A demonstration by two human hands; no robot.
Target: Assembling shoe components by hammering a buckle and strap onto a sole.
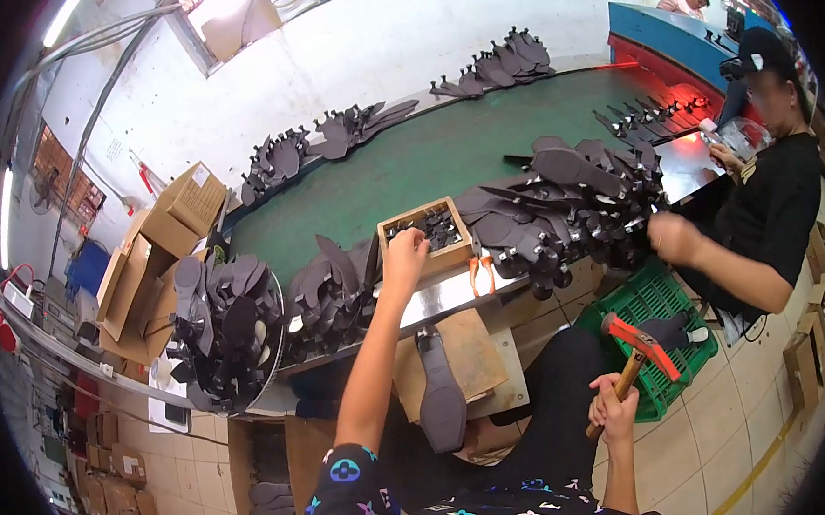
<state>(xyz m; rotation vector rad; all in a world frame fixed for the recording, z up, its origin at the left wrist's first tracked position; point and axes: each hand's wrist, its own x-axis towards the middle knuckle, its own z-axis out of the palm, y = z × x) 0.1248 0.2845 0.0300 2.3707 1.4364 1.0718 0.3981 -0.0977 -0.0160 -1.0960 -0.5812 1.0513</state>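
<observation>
My left hand [407, 250] reaches over the near side of a wooden box [462, 225] of small black parts [442, 226]. Its fingers are curled together at the parts; whatever is between them is too small to make out. In my right hand [614, 409] is a hammer, gripped by its wooden handle [626, 377], with the orange-red head [646, 342] raised above a green crate. Before me a dark shoe sole [442, 405] lies across a worn board [478, 357], broad end toward me, touched by neither hand. Orange-handled pliers [481, 274] rest beside the box.
Piles of dark soles [550, 208] line the near edge of the green conveyor belt [380, 166]. A round basket [277, 344] heaped with soles stands left. The green plastic crate [667, 389] is at my right, near a co-worker in black [773, 201]. An open carton [246, 471] sits below left.
</observation>
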